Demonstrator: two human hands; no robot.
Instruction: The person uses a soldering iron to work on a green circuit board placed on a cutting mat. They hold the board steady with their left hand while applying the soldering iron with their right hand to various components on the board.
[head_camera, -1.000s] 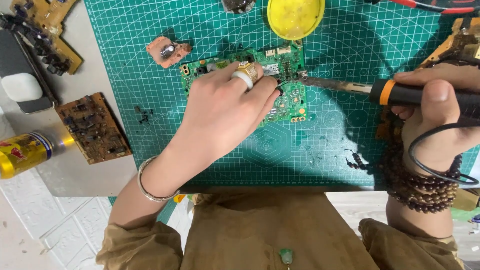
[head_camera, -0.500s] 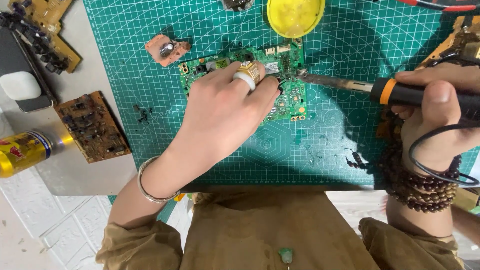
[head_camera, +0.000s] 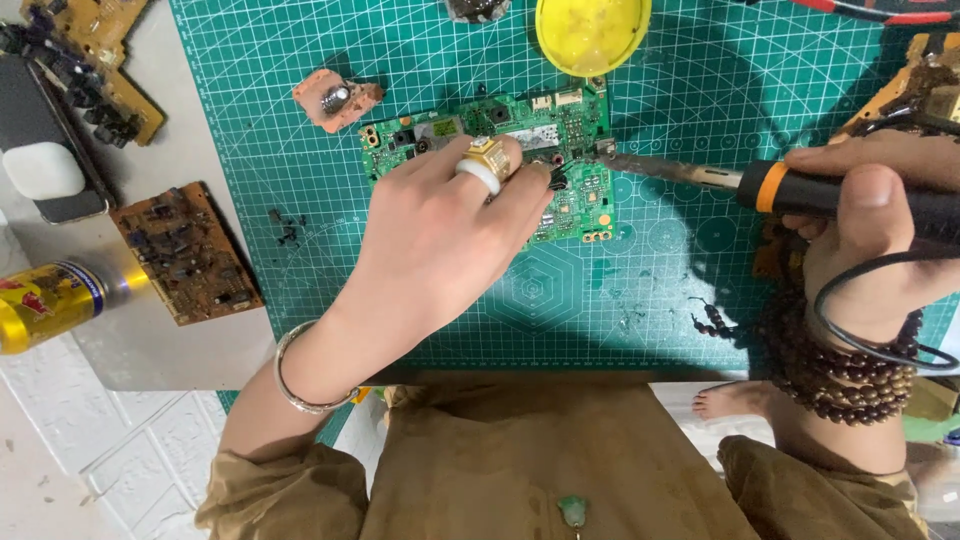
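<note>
Green cutting mat (head_camera: 300, 180), circuit board (head_camera: 560, 130), soldering iron (head_camera: 800, 190).

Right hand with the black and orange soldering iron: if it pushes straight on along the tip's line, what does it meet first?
The right hand points the soldering iron leftward. Its tip already sits at the right edge of the green circuit board, so the board comes first, then probably the left hand's fingertips; depth is unclear.

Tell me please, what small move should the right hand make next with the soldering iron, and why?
Probably ease the metal tip of the black and orange soldering iron slightly left and down toward the small dark part at the left hand's fingertips. The tip now lies at the right edge of the green circuit board, while the left hand presses the board flat and the right hand grips the handle.
</note>
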